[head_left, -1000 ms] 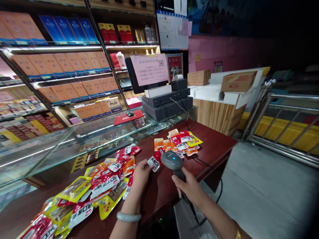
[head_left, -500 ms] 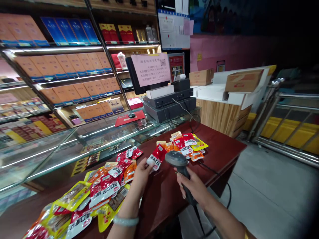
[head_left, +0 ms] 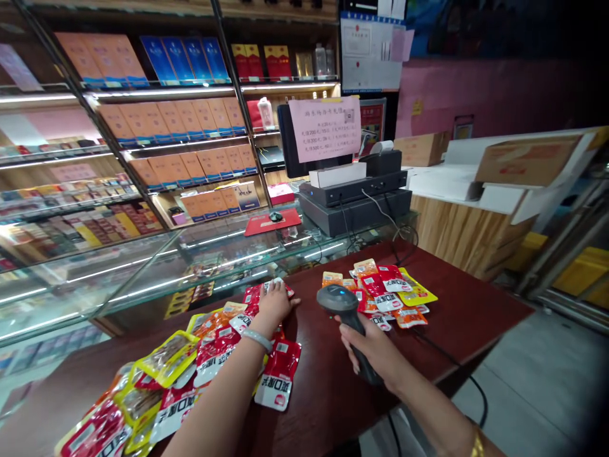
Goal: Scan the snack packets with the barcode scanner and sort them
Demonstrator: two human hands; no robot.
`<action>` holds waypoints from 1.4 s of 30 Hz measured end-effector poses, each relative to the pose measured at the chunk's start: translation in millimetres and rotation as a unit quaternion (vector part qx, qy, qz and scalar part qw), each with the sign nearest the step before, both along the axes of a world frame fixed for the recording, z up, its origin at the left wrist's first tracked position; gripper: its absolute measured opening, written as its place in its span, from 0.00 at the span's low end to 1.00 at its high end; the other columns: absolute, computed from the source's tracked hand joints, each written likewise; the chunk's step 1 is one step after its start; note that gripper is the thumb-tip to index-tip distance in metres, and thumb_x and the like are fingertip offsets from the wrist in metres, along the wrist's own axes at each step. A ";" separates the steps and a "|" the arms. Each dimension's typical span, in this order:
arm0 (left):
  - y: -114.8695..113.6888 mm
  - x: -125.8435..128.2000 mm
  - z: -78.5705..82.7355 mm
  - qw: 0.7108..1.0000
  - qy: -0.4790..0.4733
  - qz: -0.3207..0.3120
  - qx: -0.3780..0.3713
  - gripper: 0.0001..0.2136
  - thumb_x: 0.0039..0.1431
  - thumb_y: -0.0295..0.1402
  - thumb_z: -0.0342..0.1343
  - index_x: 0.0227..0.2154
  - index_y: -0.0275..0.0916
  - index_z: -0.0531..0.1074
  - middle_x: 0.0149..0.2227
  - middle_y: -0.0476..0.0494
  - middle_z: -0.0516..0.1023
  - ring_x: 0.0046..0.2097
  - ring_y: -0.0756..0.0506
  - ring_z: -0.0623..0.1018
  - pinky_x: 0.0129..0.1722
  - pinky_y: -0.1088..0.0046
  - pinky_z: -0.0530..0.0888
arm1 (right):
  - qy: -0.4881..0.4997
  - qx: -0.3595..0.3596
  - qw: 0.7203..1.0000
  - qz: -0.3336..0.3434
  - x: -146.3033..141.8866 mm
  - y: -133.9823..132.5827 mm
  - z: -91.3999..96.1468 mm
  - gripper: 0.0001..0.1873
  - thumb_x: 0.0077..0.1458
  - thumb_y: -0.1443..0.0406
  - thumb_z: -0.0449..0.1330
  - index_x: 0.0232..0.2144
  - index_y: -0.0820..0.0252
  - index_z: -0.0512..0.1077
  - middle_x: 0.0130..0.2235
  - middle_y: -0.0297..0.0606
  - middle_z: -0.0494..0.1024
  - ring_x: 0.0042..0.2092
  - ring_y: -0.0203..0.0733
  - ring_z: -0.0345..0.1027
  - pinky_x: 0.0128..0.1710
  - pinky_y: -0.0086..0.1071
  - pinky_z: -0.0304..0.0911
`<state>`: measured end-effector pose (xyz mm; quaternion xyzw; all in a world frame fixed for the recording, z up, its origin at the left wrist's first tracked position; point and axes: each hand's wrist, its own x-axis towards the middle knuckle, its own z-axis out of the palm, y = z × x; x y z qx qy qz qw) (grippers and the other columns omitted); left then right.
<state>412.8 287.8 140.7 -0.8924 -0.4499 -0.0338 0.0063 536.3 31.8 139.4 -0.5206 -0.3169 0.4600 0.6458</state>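
The one camera sat on the person's head and looked forward and down over the dark red bench point(head_left: 328, 393), close above its near edge. The left hand point(head_left: 273, 303) and the right hand point(head_left: 375, 349), with its scanner point(head_left: 339, 299), reaching in from the bottom edge, lay mid-frame. Shelves point(head_left: 166, 127) stood farther off at left, the floor point(head_left: 547, 381) at right.

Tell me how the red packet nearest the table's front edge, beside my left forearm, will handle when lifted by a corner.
The red packet looks like thin, flat, creased film, so it will probably flop and weigh little. Its glossy face catches light, so it may slip from a pinch or slide on the polished table. Being flat, it shouldn't roll.
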 end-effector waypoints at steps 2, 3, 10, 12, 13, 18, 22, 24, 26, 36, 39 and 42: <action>-6.8 -1.2 -6.8 0.999 0.027 -0.034 -0.020 0.29 0.65 0.45 0.59 0.64 0.34 0.69 0.69 0.23 0.67 0.74 0.31 0.59 0.72 0.43 0.49 | 0.007 0.005 1.000 0.016 -5.3 9.0 -4.7 0.32 0.53 0.42 0.68 0.47 0.59 0.70 0.24 0.20 0.68 0.16 0.29 0.58 0.15 0.24 0.59; -13.3 -0.6 -10.3 0.998 0.028 -0.052 -0.034 0.28 0.65 0.44 0.58 0.64 0.35 0.70 0.69 0.23 0.67 0.74 0.31 0.59 0.73 0.44 0.50 | 0.008 0.007 1.000 0.023 -7.4 11.9 -7.2 0.32 0.53 0.42 0.68 0.47 0.59 0.70 0.24 0.20 0.68 0.16 0.29 0.58 0.15 0.24 0.59; -46.6 -0.7 -1.1 0.982 -0.084 -0.088 -0.143 0.23 0.68 0.39 0.53 0.63 0.42 0.72 0.60 0.32 0.79 0.62 0.36 0.78 0.59 0.62 0.73 | 0.002 -0.016 1.000 0.016 -10.5 0.5 -19.2 0.33 0.52 0.40 0.68 0.47 0.59 0.71 0.23 0.20 0.68 0.16 0.29 0.58 0.15 0.24 0.58; -37.9 -0.9 12.0 0.992 -0.079 -0.048 -0.086 0.20 0.70 0.38 0.49 0.59 0.40 0.75 0.56 0.30 0.82 0.59 0.35 0.80 0.58 0.60 0.73 | 0.005 -0.021 1.000 0.011 -10.2 -4.2 -19.1 0.34 0.51 0.40 0.69 0.47 0.59 0.70 0.23 0.19 0.68 0.16 0.28 0.58 0.15 0.24 0.59; -31.3 0.0 17.6 0.996 -0.063 -0.024 -0.053 0.19 0.70 0.38 0.49 0.57 0.36 0.76 0.55 0.27 0.81 0.59 0.34 0.79 0.58 0.58 0.72 | 0.004 -0.019 1.000 0.012 -10.2 -5.5 -18.4 0.34 0.51 0.40 0.69 0.46 0.59 0.70 0.24 0.20 0.68 0.17 0.28 0.58 0.16 0.24 0.59; 1.9 12.0 25.3 0.998 0.009 0.003 -0.068 0.27 0.52 0.36 0.70 0.54 0.31 0.74 0.55 0.21 0.80 0.58 0.30 0.79 0.56 0.60 0.73 | -0.006 -0.027 0.999 0.023 -13.6 -4.4 -12.9 0.34 0.50 0.40 0.69 0.45 0.59 0.69 0.23 0.19 0.68 0.16 0.28 0.58 0.14 0.24 0.59; 8.0 17.7 20.1 0.993 -0.005 -0.009 -0.118 0.29 0.42 0.34 0.76 0.49 0.35 0.75 0.53 0.26 0.82 0.54 0.32 0.82 0.49 0.67 0.75 | -0.018 -0.028 0.999 0.029 -18.7 -7.5 -17.2 0.33 0.50 0.40 0.68 0.44 0.59 0.69 0.22 0.19 0.68 0.16 0.28 0.57 0.13 0.23 0.58; 3.2 15.4 17.6 0.992 -0.024 -0.009 -0.127 0.28 0.46 0.35 0.74 0.50 0.36 0.73 0.52 0.29 0.82 0.52 0.35 0.83 0.47 0.68 0.76 | -0.024 -0.026 0.999 0.027 -21.0 -12.1 -22.7 0.33 0.51 0.40 0.68 0.43 0.59 0.69 0.22 0.19 0.68 0.15 0.28 0.57 0.14 0.23 0.58; -5.0 10.8 13.9 0.988 -0.077 -0.003 -0.133 0.24 0.55 0.38 0.69 0.52 0.36 0.71 0.50 0.32 0.83 0.50 0.38 0.83 0.45 0.70 0.76 | -0.030 -0.026 0.999 0.016 -22.5 -17.6 -28.2 0.33 0.51 0.39 0.67 0.43 0.58 0.68 0.22 0.19 0.67 0.15 0.28 0.57 0.14 0.24 0.59; -58.1 -2.9 -15.6 0.808 -0.507 0.061 -0.293 0.15 0.61 0.41 0.63 0.44 0.39 0.69 0.24 0.57 0.72 0.20 0.52 0.71 0.22 0.77 0.71 | -0.083 -0.017 0.996 -0.004 -27.1 -35.0 -30.8 0.31 0.53 0.39 0.65 0.41 0.58 0.68 0.21 0.18 0.64 0.15 0.29 0.57 0.15 0.25 0.58; -61.9 -4.1 -15.6 0.785 -0.519 0.065 -0.331 0.16 0.61 0.41 0.64 0.45 0.39 0.69 0.23 0.59 0.70 0.18 0.53 0.70 0.18 0.78 0.68 | -0.088 -0.023 0.996 -0.012 -27.7 -39.1 -31.2 0.32 0.53 0.38 0.64 0.41 0.58 0.67 0.20 0.18 0.64 0.15 0.29 0.57 0.14 0.24 0.57; -66.4 7.5 -14.2 0.749 -0.539 0.101 -0.372 0.17 0.63 0.40 0.63 0.49 0.38 0.69 0.24 0.57 0.73 0.17 0.52 0.71 0.17 0.78 0.69 | -0.100 -0.032 0.994 -0.019 -28.1 -44.0 -32.5 0.31 0.54 0.39 0.64 0.41 0.58 0.67 0.19 0.18 0.64 0.15 0.30 0.56 0.14 0.24 0.55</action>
